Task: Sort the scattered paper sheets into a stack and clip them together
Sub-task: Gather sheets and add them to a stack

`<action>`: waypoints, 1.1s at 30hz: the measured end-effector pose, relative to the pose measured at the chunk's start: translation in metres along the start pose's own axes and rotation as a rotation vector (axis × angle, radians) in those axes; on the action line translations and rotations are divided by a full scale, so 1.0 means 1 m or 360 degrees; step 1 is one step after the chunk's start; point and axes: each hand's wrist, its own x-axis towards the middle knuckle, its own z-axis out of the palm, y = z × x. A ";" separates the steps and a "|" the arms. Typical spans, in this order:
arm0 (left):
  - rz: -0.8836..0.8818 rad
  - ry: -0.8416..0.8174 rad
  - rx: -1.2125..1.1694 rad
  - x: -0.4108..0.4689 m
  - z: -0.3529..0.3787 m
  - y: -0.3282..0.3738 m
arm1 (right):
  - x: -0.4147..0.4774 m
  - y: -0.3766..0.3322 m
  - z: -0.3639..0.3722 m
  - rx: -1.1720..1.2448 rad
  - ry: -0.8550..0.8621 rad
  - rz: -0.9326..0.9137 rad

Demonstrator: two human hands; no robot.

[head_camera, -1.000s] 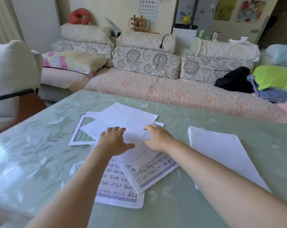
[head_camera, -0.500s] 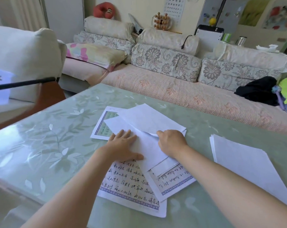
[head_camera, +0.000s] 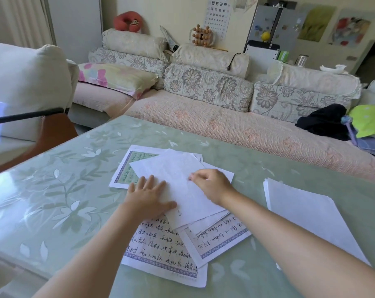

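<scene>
Several paper sheets lie overlapped in the middle of the green table [head_camera: 59, 190]. A blank white sheet [head_camera: 182, 190] is on top. Under it show handwritten sheets with blue borders: one at the front [head_camera: 160, 252], one to its right [head_camera: 221, 239], and one at the back left [head_camera: 130, 168]. My left hand [head_camera: 149, 196] presses flat on the pile's left side, fingers spread. My right hand [head_camera: 212, 186] rests on the top sheet with fingers curled at its edge; whether it pinches the sheet I cannot tell. A separate stack of blank sheets [head_camera: 306, 216] lies to the right. No clip is in view.
A long floral sofa [head_camera: 214, 123] with cushions runs behind the table's far edge. A white cushioned chair [head_camera: 27, 82] and a brown wooden seat [head_camera: 53, 130] stand at the left. Dark and green clothes [head_camera: 343, 123] lie on the sofa's right end.
The sheets have been drawn closer together, with the top white sheets swung round over the pile. My left hand spread flat; my right hand slid right along the top sheet. The view shifted left.
</scene>
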 end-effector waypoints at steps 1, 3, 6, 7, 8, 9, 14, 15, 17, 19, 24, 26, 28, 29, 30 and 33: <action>-0.0029 0.0019 0.0045 0.000 0.000 -0.001 | 0.008 0.007 -0.004 -0.0212 0.0161 0.0082; -0.0107 0.0112 0.0113 -0.001 -0.005 -0.003 | 0.021 0.019 -0.011 -0.0451 0.0236 0.0323; -0.0147 0.0215 0.0111 0.001 -0.006 -0.005 | 0.033 0.026 -0.020 -0.0497 0.0099 0.0622; -0.0141 0.0236 0.0052 0.002 -0.004 -0.005 | 0.036 0.025 -0.020 -0.0525 0.0033 0.0670; -0.0133 0.0227 -0.0021 0.003 -0.002 -0.004 | 0.039 0.024 -0.019 -0.0565 -0.0028 0.0708; -0.0122 0.0193 -0.0075 0.005 0.001 -0.003 | 0.042 0.021 -0.018 -0.0596 -0.0074 0.0741; -0.0011 0.0139 -0.0089 0.011 0.006 -0.008 | 0.055 0.013 -0.016 -0.0481 -0.0085 0.0872; 0.0007 0.0140 -0.0113 0.011 0.005 -0.009 | 0.056 0.012 -0.017 -0.0380 -0.0079 0.0879; 0.0032 0.0117 -0.0138 0.011 0.003 -0.011 | 0.057 0.015 -0.014 -0.0169 -0.0085 0.0862; 0.0022 0.0146 -0.0214 0.009 0.004 -0.011 | 0.053 0.017 -0.012 0.0010 -0.0067 0.0796; -0.0290 0.0551 -0.0784 0.015 -0.005 -0.007 | 0.026 0.029 -0.026 0.0536 -0.0033 0.0591; -0.0427 0.0659 -0.1243 0.016 -0.014 -0.001 | 0.012 0.037 -0.036 0.0757 -0.0020 0.0568; -0.0486 0.0596 -0.1740 0.015 -0.021 0.010 | 0.000 0.044 -0.047 0.0912 -0.0019 0.0557; -0.0487 0.0522 -0.1927 0.014 -0.024 0.017 | -0.005 0.047 -0.052 0.0942 -0.0036 0.0575; -0.0441 0.0434 -0.2037 0.010 -0.027 0.026 | -0.010 0.049 -0.058 0.0934 -0.0082 0.0602; -0.0232 0.0231 -0.1957 0.006 -0.030 0.048 | -0.015 0.058 -0.064 0.0861 -0.0096 0.0730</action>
